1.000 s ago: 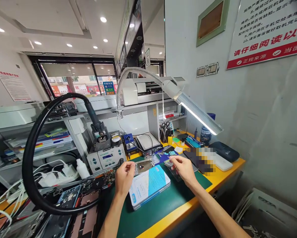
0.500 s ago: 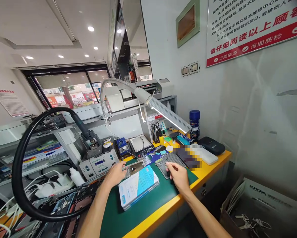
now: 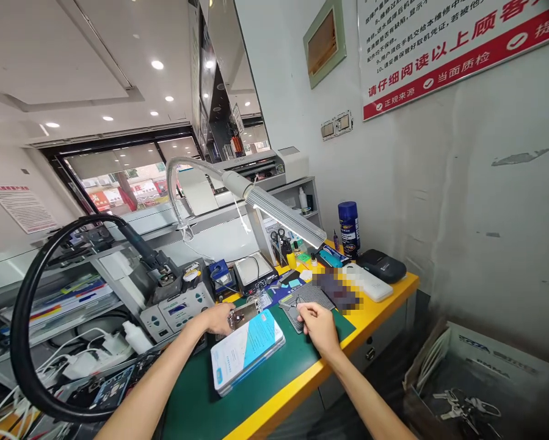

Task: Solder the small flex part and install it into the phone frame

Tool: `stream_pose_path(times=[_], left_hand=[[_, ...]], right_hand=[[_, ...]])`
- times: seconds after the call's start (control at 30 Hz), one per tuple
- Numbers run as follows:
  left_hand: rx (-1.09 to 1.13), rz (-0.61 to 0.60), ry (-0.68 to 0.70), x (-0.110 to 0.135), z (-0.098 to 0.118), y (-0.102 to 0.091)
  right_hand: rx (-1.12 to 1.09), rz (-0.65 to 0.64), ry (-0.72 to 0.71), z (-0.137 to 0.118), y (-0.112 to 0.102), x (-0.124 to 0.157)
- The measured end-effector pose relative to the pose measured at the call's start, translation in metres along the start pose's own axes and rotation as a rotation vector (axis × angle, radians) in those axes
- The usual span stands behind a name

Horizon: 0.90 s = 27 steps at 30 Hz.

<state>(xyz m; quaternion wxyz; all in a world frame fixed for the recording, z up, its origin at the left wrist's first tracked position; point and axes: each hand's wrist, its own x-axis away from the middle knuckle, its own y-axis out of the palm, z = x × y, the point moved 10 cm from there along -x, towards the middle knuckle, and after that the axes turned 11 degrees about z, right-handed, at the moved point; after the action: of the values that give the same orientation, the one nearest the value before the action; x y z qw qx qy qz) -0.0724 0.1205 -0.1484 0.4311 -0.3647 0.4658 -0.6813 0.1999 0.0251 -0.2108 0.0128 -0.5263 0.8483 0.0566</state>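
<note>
My left hand [image 3: 218, 318] reaches forward over the green mat [image 3: 256, 379], fingers curled round the near edge of an opened phone frame [image 3: 247, 312] that lies beyond a white and blue box [image 3: 247, 349]. To the right, my right hand [image 3: 317, 325] is pinched closed beside a grey ribbed pad [image 3: 307, 297]. What its fingertips hold is too small to name.
A rework station [image 3: 178, 305] with a thick black hose [image 3: 27, 318] stands at the left. The lit desk lamp [image 3: 286, 215] hangs over the bench. A blue can [image 3: 349, 227], a black case [image 3: 381, 264] and a white case [image 3: 368, 282] sit by the wall. Boxes [image 3: 485, 373] lie on the floor at right.
My view has swung right and pulled back. My left hand has dropped from a raised pinch onto the phone frame. My right hand has lowered to the mat beside the grey pad.
</note>
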Motion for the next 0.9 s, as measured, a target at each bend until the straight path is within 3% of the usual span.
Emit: stream_pose_path(times=[0.1,0.3,0.7,0.8,0.9], left_hand=[[0.042,-0.059,-0.07,0.006,-0.009,0.002],[0.174,-0.051,-0.153,0.014,-0.024,-0.023],[0.587,-0.083,-0.194,0.069,-0.02,-0.029],[0.604,-0.044,-0.15,0.08,-0.015,-0.033],[0.567,0.078,-0.077,0.09,-0.003,-0.039]], right_hand=[[-0.004,-0.008,0.006,0.0,0.0,0.001],[-0.015,-0.007,0.012,-0.001,-0.001,0.001],[-0.111,-0.004,0.017,-0.005,-0.003,0.002],[-0.14,-0.03,0.034,-0.007,-0.001,0.004],[-0.19,-0.062,0.075,-0.01,0.001,0.007]])
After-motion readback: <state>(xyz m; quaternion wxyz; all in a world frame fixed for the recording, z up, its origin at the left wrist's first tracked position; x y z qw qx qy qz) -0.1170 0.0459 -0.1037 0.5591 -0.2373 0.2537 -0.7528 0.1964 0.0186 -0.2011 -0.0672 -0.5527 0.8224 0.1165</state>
